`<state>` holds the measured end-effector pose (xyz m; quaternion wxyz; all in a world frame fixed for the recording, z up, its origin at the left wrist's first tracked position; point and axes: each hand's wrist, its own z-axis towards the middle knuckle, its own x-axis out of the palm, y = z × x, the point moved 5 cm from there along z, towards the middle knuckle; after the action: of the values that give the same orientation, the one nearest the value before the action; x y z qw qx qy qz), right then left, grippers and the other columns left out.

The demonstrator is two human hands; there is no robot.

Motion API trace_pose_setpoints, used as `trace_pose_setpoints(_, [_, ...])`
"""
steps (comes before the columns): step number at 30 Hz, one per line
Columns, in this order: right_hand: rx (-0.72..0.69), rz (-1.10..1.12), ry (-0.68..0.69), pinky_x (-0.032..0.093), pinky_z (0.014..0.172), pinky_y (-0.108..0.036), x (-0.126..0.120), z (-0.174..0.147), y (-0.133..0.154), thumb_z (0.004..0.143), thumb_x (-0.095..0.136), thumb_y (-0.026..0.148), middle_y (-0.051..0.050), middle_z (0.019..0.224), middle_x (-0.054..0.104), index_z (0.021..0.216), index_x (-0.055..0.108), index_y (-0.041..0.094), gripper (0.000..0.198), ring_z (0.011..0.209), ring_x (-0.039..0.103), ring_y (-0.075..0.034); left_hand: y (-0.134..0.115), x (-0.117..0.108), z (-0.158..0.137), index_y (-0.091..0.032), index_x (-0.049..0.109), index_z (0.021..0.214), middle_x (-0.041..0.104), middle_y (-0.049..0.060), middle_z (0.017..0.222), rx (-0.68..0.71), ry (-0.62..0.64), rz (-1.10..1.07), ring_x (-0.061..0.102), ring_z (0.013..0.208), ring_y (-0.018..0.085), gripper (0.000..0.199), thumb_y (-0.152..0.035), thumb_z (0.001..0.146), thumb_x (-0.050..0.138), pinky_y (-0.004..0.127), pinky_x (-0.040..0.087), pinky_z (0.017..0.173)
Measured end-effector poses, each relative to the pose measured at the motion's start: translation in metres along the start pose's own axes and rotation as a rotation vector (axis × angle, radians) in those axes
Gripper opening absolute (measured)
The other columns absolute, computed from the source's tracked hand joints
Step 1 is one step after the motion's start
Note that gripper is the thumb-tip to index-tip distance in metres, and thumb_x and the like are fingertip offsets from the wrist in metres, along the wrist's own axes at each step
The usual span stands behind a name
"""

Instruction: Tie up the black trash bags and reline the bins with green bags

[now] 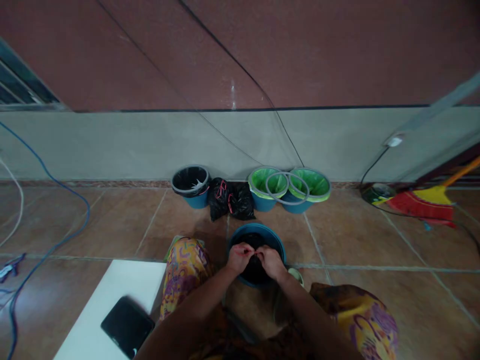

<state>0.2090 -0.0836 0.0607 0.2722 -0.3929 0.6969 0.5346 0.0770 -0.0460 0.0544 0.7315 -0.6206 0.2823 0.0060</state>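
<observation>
A blue bucket [275,231] stands on the floor between my knees, with a black garbage bag [255,275] inside it. Over the bucket's middle my left hand [240,256] and my right hand [271,261] meet, fingertips pinched close together. A thin bit of red shows at the fingers, like the bag's drawstring, but it is small and partly hidden. Past the bucket sit two knotted black garbage bags [240,200] with pink-red drawstrings.
By the wall stand a black-lined bucket [195,201] and two green-lined buckets [261,202], with loose grey rings [298,203] resting on top. On the left a phone [127,325] lies on a white board [131,275], near a blue cable [77,231]. A red-and-yellow broom [422,206] is at right.
</observation>
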Motion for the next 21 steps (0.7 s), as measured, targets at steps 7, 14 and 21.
trace_pose_setpoints(7, [0.140,-0.056,-0.073,0.041,0.078,-0.023,-0.005,-0.007,-0.024,0.097,0.043,0.018,-0.009,0.098,0.072,0.091,0.074,0.018,0.032,0.089,0.066,-0.016,0.019,-0.003,-0.002,-0.020,0.073,0.074,0.075,0.003,0.077,-0.068,-0.050,0.001,0.069,0.078,0.017,0.016,-0.021,0.083,0.060,0.029,0.054,0.081])
trace_pose_setpoints(14, [0.160,-0.094,-0.066,0.042,0.081,-0.023,-0.011,-0.010,-0.020,0.097,0.043,0.021,-0.007,0.103,0.073,0.098,0.074,0.020,0.031,0.093,0.067,-0.016,0.015,-0.012,0.002,-0.020,0.068,0.068,0.071,0.000,0.070,-0.120,-0.037,0.017,0.065,0.075,0.015,0.016,-0.022,0.082,0.059,0.028,0.052,0.081])
trace_pose_setpoints(21, [0.188,-0.085,-0.067,0.044,0.084,-0.024,-0.018,-0.014,-0.012,0.098,0.043,0.025,-0.006,0.109,0.074,0.103,0.073,0.022,0.031,0.097,0.068,-0.016,-0.003,-0.012,0.015,-0.019,0.064,0.065,0.064,-0.002,0.060,-0.219,-0.004,0.039,0.063,0.062,0.013,0.019,-0.019,0.082,0.055,0.024,0.050,0.069])
